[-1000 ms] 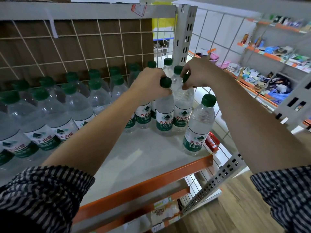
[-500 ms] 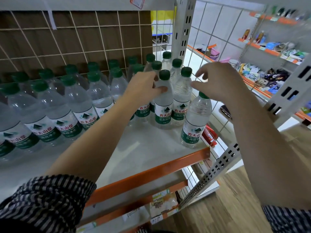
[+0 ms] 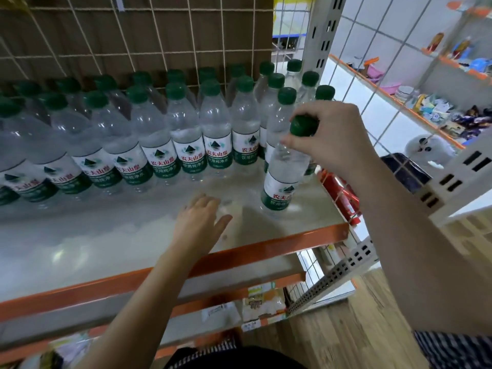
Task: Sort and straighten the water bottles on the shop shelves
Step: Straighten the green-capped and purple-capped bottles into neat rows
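Clear water bottles with green caps and green-and-white labels stand in rows (image 3: pixel 186 134) along the back of a white shelf (image 3: pixel 106 235) with an orange front edge. One bottle (image 3: pixel 282 179) stands apart near the front right, slightly tilted. My right hand (image 3: pixel 330 137) grips this bottle at its neck, just under the green cap. My left hand (image 3: pixel 198 225) hovers low over the bare shelf in front of the rows, fingers relaxed and spread, holding nothing.
A wire grid backs the shelf, and a white slotted upright (image 3: pixel 322 41) stands at its right end. A red item (image 3: pixel 343 198) lies beside the shelf's right edge. Lower shelves (image 3: pixel 239 307) hold packets. More shelves (image 3: pixel 439 107) of goods stand on the right.
My left hand let go of a bottle in the cluster and dropped back to the front of the shelf. My right hand came down and took hold of the front right bottle's neck.
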### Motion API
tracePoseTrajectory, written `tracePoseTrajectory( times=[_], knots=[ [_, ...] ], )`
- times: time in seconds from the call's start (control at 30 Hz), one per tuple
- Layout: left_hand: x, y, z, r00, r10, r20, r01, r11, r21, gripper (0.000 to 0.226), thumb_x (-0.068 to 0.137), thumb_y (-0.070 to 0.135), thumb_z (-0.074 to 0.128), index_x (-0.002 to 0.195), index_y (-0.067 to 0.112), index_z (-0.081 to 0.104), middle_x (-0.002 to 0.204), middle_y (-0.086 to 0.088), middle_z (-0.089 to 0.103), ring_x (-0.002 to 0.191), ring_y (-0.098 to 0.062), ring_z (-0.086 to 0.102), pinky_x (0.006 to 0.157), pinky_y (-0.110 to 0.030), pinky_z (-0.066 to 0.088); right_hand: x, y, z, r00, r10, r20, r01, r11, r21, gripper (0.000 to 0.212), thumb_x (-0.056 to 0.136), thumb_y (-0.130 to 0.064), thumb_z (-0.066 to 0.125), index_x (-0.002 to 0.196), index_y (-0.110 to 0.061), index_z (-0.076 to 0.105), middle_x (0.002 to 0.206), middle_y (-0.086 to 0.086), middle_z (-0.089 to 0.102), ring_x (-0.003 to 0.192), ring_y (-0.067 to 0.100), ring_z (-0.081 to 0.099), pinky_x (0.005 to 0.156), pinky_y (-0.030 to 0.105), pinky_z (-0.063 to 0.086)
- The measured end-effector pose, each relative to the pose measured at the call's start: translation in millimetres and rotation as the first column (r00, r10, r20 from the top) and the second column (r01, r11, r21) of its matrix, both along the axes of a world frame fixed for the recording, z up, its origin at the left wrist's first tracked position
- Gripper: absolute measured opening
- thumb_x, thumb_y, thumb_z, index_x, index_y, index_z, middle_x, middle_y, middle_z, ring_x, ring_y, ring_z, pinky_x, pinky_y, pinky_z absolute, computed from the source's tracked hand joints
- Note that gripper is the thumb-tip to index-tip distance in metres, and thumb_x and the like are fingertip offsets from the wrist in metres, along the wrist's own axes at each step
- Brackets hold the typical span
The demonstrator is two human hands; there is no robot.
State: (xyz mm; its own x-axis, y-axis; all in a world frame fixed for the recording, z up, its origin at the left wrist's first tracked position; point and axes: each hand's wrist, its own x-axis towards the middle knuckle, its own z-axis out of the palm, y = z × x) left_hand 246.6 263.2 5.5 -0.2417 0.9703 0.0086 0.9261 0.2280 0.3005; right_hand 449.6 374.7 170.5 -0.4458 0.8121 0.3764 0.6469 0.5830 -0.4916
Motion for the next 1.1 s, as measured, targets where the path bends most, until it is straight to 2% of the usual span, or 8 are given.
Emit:
tracePoseTrajectory(
  times=[0.2,0.37,0.57,0.73,0.87,0.97,1.03,1.1],
  knots=[
    [-10,-16,-23,0.998,0.057,-0.003,-0.056,0.994,0.094,0.038,0.099,0.037,0.046,0.128,0.017,0.06,0.13,-0.003,0.059,0.118,-0.024,0.054,0.097,-0.038,0.042,-51,8,2,0.996,0.077,0.038,-0.078,0.996,0.036,0.043,0.079,-0.034,0.078,0.114,-0.012,0.069,0.108,0.004,0.069,0.089,0.006,0.051,0.077,0.011,0.036],
    [-10,-17,-25,0.998,0.061,-0.007,-0.059,0.991,0.122,0.04,0.095,0.037,0.044,0.12,0.013,0.064,0.125,-0.005,0.062,0.113,-0.029,0.058,0.093,-0.039,0.044,-74,26,5,0.99,0.09,0.113,-0.095,0.994,0.044,0.045,0.076,-0.035,0.081,0.112,-0.011,0.069,0.11,0.007,0.069,0.093,0.015,0.059,0.082,0.023,0.043],
    [-9,-18,-26,0.999,0.041,-0.01,-0.039,0.987,0.154,0.026,0.094,0.025,0.057,0.111,0.009,0.068,0.122,-0.01,0.064,0.11,-0.033,0.059,0.092,-0.042,0.046,-83,42,3,0.992,0.073,0.103,-0.079,0.995,0.055,0.048,0.077,-0.035,0.08,0.115,-0.009,0.068,0.111,0.008,0.069,0.1,0.021,0.062,0.085,0.027,0.045],
    [-11,-17,-29,0.999,0.045,-0.01,-0.044,0.99,0.131,0.031,0.095,0.031,0.053,0.115,0.011,0.066,0.125,-0.007,0.061,0.114,-0.029,0.056,0.095,-0.04,0.042,-85,46,-1,0.992,0.066,0.104,-0.07,0.997,0.04,0.058,0.076,-0.041,0.079,0.122,-0.009,0.064,0.117,0.01,0.067,0.107,0.024,0.062,0.096,0.033,0.047],
    [-11,-18,-28,0.999,0.039,-0.023,-0.036,0.991,0.132,0.031,0.095,0.032,0.054,0.113,0.01,0.067,0.124,-0.007,0.061,0.113,-0.029,0.056,0.095,-0.04,0.043,-83,50,-6,0.991,0.075,0.111,-0.078,0.997,0.027,0.058,0.079,-0.043,0.075,0.124,-0.009,0.063,0.115,0.01,0.066,0.107,0.024,0.061,0.09,0.027,0.042],
    [-11,-18,-26,0.999,0.038,-0.029,-0.034,0.991,0.127,0.031,0.095,0.032,0.054,0.114,0.01,0.067,0.124,-0.007,0.061,0.113,-0.03,0.056,0.094,-0.04,0.043,-79,44,-14,0.995,0.075,0.068,-0.079,0.995,0.059,0.063,0.083,-0.04,0.073,0.134,-0.008,0.056,0.126,0.011,0.061,0.115,0.023,0.056,0.099,0.025,0.038],
    [-12,-19,-24,0.999,0.04,-0.015,-0.037,0.991,0.13,0.033,0.095,0.032,0.051,0.116,0.011,0.067,0.125,-0.006,0.061,0.113,-0.029,0.056,0.094,-0.039,0.043,-73,35,-23,0.998,0.066,0.012,-0.067,0.984,0.163,0.054,0.086,-0.029,0.072,0.134,-0.009,0.056,0.129,0.011,0.056,0.114,0.019,0.052,0.098,0.009,0.029],
    [-13,-22,-20,0.999,0.036,0.016,-0.038,0.989,0.144,0.034,0.095,0.031,0.049,0.117,0.012,0.068,0.123,-0.005,0.063,0.108,-0.029,0.059,0.09,-0.038,0.047,-67,22,-34,0.991,0.101,-0.084,-0.074,0.958,0.278,0.037,0.088,-0.02,0.068,0.123,-0.009,0.063,0.122,0.012,0.058,0.103,0.01,0.049,0.087,0.0,0.027]
  ],
)
